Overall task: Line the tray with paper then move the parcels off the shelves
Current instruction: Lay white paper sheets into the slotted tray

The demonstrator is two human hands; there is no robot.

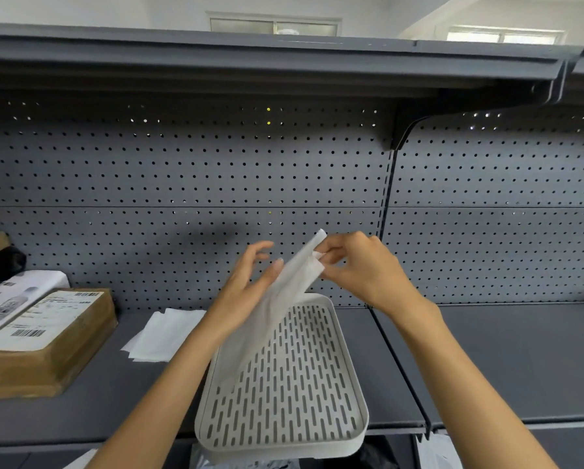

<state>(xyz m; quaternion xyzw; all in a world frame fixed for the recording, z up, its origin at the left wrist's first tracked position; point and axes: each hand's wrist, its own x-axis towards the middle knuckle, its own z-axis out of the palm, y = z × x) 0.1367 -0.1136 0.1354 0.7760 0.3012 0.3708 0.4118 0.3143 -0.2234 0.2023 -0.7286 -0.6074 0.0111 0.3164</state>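
- Tray (350, 394): white, slotted base, on grey shelf (487, 360), front edge overhanging the shelf lip.
- Sheet (277, 306) of white paper: raised over tray's left half, top corner high, lower end hanging down to the tray floor.
- Right hand (361, 269): pinching sheet's top corner between thumb and fingers.
- Left hand (250, 279): fingers extended, spread, thumb side against sheet's left face; gripping nothing.
- Spare paper (165, 333): white sheets flat on shelf, left of tray.
- Brown parcel (43, 346): far left on shelf, white label with two barcodes; print too small to read.
- White box (16, 296): behind brown parcel, bottle picture on side; text illegible.
- Pegboard (182, 170): grey, perforated, behind shelf.
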